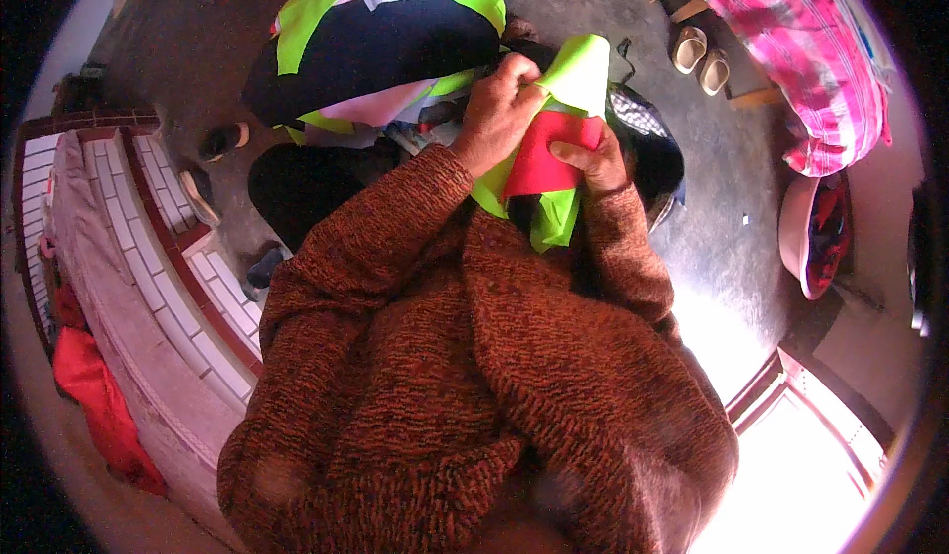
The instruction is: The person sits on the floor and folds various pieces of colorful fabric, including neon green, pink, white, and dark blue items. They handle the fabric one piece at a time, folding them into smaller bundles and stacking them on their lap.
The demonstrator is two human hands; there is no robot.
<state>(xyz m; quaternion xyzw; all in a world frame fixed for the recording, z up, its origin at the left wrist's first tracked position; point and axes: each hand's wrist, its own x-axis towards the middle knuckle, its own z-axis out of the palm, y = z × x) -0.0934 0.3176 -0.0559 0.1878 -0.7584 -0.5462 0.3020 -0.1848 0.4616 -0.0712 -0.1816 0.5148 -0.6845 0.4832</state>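
Currently, we record the fabric piece (546, 151) up in front of the person's chest, held in both hands and set just beyond the edge of the brown knit sweater (395, 376). The left hand (499, 109) is clamped on its left edge, fingers curled and thumb pressed in near the far end. The right hand (596, 162) grips the opposite edge, thumb flat on the red panel; its fingers are behind the cloth, so we cannot tell how they lie.

Progress, as we judge it: one piece is picked up and under handling, with its red and yellow-green parts brought together. We see no seam or fastening clearly enough to call the piece finished, and the loose yellow-green ends suggest it is not. Ahead and to the left lies a heap of cloth (405, 45) in black, yellow-green and pale tones, which neither hand appears to hold. We cannot tell whether those pieces are done or waiting.

Orientation: the long axis runs roughly away from the body, its far end leaning slightly right. The far yellow-green flap curves upward and outward; the near yellow-green tail hangs toward the chest. The red panel faces up.
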